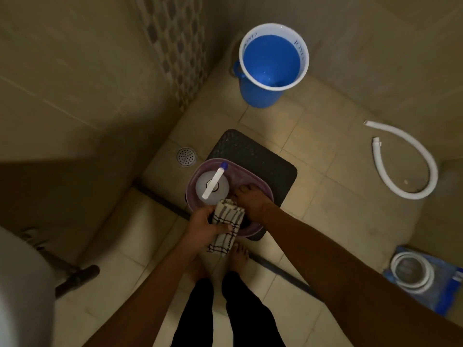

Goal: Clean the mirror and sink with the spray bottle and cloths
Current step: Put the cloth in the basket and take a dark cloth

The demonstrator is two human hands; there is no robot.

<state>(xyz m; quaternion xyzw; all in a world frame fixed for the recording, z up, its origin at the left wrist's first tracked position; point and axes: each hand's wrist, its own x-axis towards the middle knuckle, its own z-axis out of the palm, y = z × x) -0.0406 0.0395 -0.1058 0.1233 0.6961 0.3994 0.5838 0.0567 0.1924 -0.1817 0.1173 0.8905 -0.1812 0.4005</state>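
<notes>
A purple basin (253, 176) stands on a dark stool (253, 151) on the bathroom floor. In it stands a clear spray bottle (213, 186) with a white head and a blue nozzle. My left hand (203, 225) grips a folded white cloth with dark checks (226, 225) over the basin's near rim. My right hand (250, 197) reaches down into the basin beside the bottle, fingers spread; something dark lies under it, and whether it holds that is unclear. The white edge of the sink (22, 284) shows at the lower left.
A blue bucket (271, 63) of water stands in the far corner. A round floor drain (186, 156) lies left of the stool. A white hose (411, 161) curls on the floor at right, a packaged coiled hose (413, 274) lies lower right. My bare feet (239, 256) stand below the basin.
</notes>
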